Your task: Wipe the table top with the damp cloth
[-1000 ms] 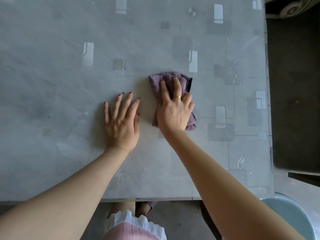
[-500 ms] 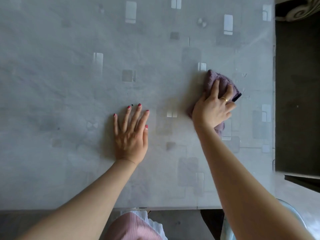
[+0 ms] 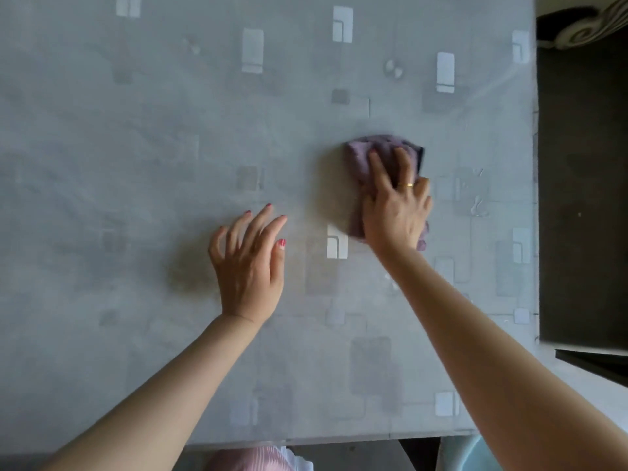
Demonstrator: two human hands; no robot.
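A crumpled purple cloth (image 3: 365,158) lies on the grey patterned table top (image 3: 136,147), right of centre. My right hand (image 3: 396,209) lies flat on the cloth and presses it down, fingers straight, a gold ring on one finger. My left hand (image 3: 249,260) is to its left, over the bare table with fingers spread and slightly bent, holding nothing. The cloth's near part is hidden under my right palm.
The table's right edge (image 3: 536,198) borders a dark floor strip. The near edge (image 3: 306,440) runs along the bottom, with pink clothing below it. A pale blue round object (image 3: 475,457) sits at the bottom right.
My right hand slid the cloth right, then back leftward and a little away from me. My left hand, flat on the table before, now has its fingers bent and raised.
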